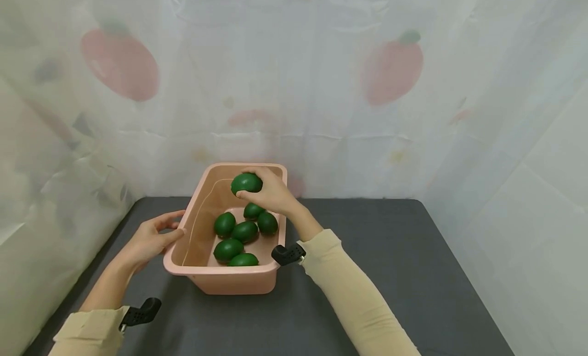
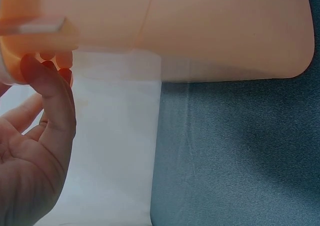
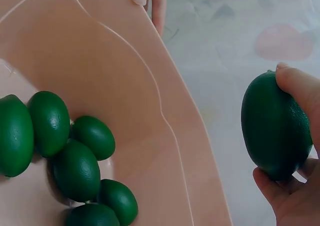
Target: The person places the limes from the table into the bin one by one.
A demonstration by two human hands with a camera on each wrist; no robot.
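My right hand (image 1: 271, 193) has its fingers and thumb curled round one green lime (image 1: 246, 183), held above the far end of the pink tub (image 1: 220, 282). In the right wrist view the fruit (image 3: 274, 127) sits between thumb tip and fingers, with little palm contact visible. My left hand (image 1: 151, 238) is spread and relaxed, its fingertips touching the tub's near-left rim; the left wrist view shows them (image 2: 47, 80) just under the rim's lip, gripping nothing.

Six more limes (image 1: 243, 231) lie clustered on the tub floor, directly beneath and nearer me than the right hand.

Risks, as I judge them:
- The hold is a fingertip one on a smooth, rounded skin; a slip would drop the lime onto the cluster and it could bounce out.
- The left hand only rests against the rim. A knock from the right forearm could slide the tub across the grey cloth (image 1: 390, 254).
- The wrist-mounted camera (image 1: 288, 254) sits close to the near rim and could catch it.
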